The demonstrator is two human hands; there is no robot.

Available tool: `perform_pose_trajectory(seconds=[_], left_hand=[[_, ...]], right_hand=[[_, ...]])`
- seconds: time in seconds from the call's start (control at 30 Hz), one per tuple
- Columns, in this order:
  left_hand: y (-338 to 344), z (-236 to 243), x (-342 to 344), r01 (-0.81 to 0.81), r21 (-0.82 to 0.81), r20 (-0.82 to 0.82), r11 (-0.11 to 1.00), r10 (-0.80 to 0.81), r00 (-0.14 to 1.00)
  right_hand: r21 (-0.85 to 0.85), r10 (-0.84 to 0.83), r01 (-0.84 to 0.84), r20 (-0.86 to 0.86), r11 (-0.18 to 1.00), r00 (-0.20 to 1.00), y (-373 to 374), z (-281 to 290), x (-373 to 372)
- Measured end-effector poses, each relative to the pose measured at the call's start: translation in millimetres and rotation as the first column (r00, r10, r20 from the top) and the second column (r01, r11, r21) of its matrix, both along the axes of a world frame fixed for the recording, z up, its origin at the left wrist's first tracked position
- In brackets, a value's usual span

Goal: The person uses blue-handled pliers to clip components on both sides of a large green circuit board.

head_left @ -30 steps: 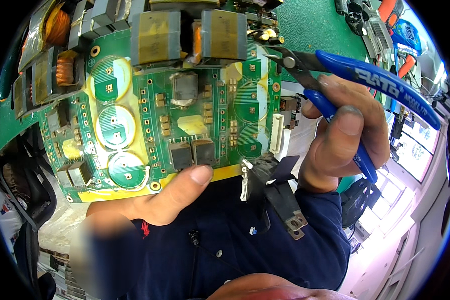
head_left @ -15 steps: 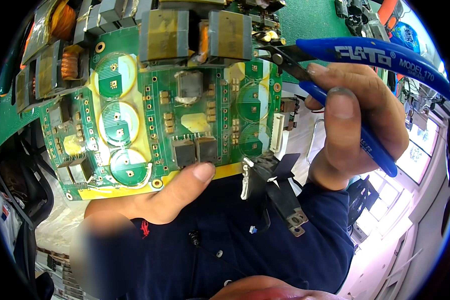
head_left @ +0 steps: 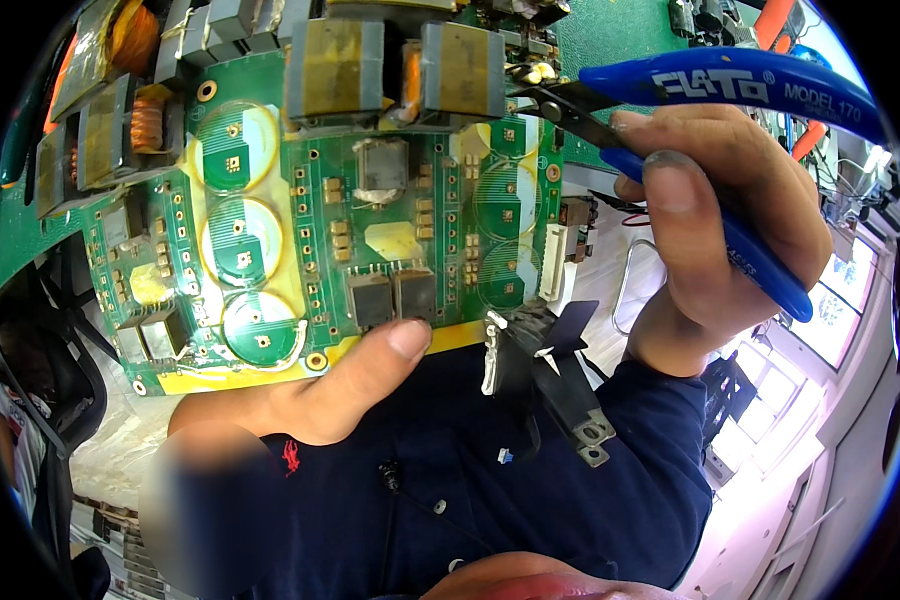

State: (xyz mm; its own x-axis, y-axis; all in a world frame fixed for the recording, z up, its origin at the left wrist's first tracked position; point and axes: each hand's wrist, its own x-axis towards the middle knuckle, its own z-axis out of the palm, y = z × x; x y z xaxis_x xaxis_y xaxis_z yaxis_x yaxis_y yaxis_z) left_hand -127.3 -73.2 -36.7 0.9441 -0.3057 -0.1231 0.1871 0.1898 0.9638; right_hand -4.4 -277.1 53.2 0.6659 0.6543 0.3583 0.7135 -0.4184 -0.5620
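Note:
A green circuit board [head_left: 400, 290] is tilted up toward me, gripped at its near edge by my left hand [head_left: 310, 400]. The thumb lies on the front beside two dark block parts, and the other fingers are hidden. Round printed pads run in two columns on the board. Two large transformers [head_left: 462, 75] with yellow tape rise from its far side. In my right hand [head_left: 730, 190] is a pair of flush cutters [head_left: 710, 80] with blue handles. Its jaws [head_left: 545, 105] reach the board's far right corner, close to a small pale part; whether they touch it I cannot tell.
Copper-wound coils [head_left: 147, 122] crowd the board's far left. A black bracket with metal tabs [head_left: 570, 400] hangs off its near right edge. Beyond lies a green work mat [head_left: 620, 40] with dark components and orange-handled tools at the far right. A black bag [head_left: 45, 350] is at left.
My right hand and the cutters have shifted slightly up and to the right, the handles tilting a little. The board has moved only slightly in my left hand.

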Motion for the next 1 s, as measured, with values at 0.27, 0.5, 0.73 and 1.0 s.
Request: perform_pose_trajectory(seconds=[0.27, 0.5, 0.73, 1.0], left_hand=[[-0.8, 1.0, 0.8, 0.026, -0.019, -0.055, 0.999, -0.027, 0.998], [-2.3, 1.6, -0.5, 0.023, -0.036, -0.081, 0.999, -0.026, 0.996], [6.7, 7.1, 9.4, 0.266, -0.024, -0.127, 0.964, -0.267, 0.955], [2.9, 7.9, 5.4, 0.194, -0.054, -0.153, 0.98, -0.2, 0.968]], right_hand=[[-0.191, 0.155, -0.157, -0.023, 0.969, 0.988, -8.7, 16.5, 16.6], [-0.181, 0.153, -0.151, 0.001, 0.972, 0.988, -5.5, 11.5, 14.7], [-0.078, 0.19, -0.186, 0.057, 0.98, 0.98, -11.4, -3.4, 17.4], [-0.157, 0.112, -0.107, 0.022, 0.982, 0.994, -3.5, 3.9, 11.1]])
